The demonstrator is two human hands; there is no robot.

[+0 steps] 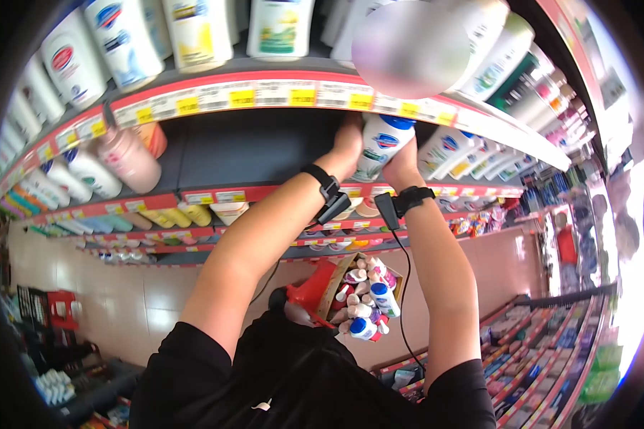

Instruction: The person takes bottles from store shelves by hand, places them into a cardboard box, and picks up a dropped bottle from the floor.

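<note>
Both of my hands are closed around a white bottle (379, 150) with a blue cap and a blue-and-red logo on its label. It stands slightly tilted at the middle shelf, under the price-tag strip. My left hand (346, 148) grips its left side, with the fingertips hidden behind it. On the lower right side is my right hand (403, 166), its fingers partly hidden by the bottle. Just right of it, similar white bottles (444, 151) stand in a row on the same shelf.
A pink pump bottle (130, 159) stands at the left of this shelf. The upper shelf's price strip (265, 95) runs above my hands. Below, a cardboard box (330, 289) full of bottles sits by a red container (313, 280). Another shelf unit (529, 343) is at lower right.
</note>
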